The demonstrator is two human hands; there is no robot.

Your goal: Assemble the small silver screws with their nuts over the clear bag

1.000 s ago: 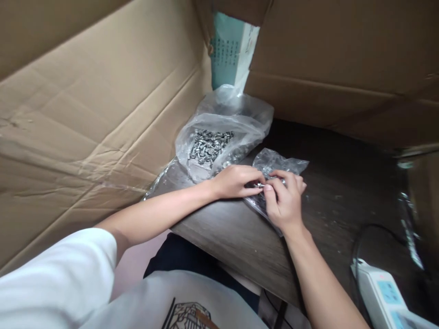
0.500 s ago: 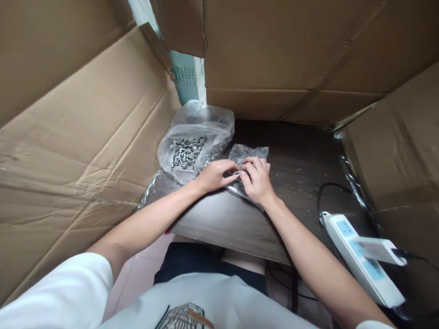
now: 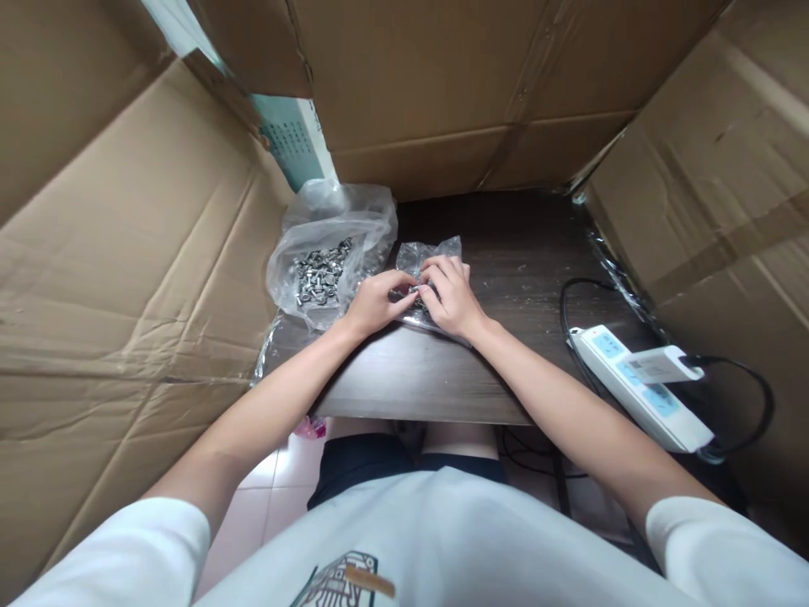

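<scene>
My left hand [image 3: 381, 302] and my right hand [image 3: 452, 295] meet over a small clear plastic bag [image 3: 431, 249]. Thumb and fingers of each hand are pinched together, the tips almost touching. A tiny shiny piece seems to sit between them, too small to name. Dark metallic bits show in the small bag just under the fingertips, partly covered by my right hand. Left of my hands, a larger clear plastic bag [image 3: 338, 201] lies with its mouth spread, holding many silvery bolt-like metal fasteners [image 3: 320, 275].
The dark wooden table [image 3: 410, 379] is walled by cardboard [image 3: 430, 76] at the back and both sides. At right lies a white power strip [image 3: 638, 388] with a white charger [image 3: 661, 365] and black cables. A printed teal sheet [image 3: 289, 139] shows through a gap.
The camera view has shifted, so the table and bags appear higher and farther left. Both hands keep their pinch over the small bag, with little other visible change.
</scene>
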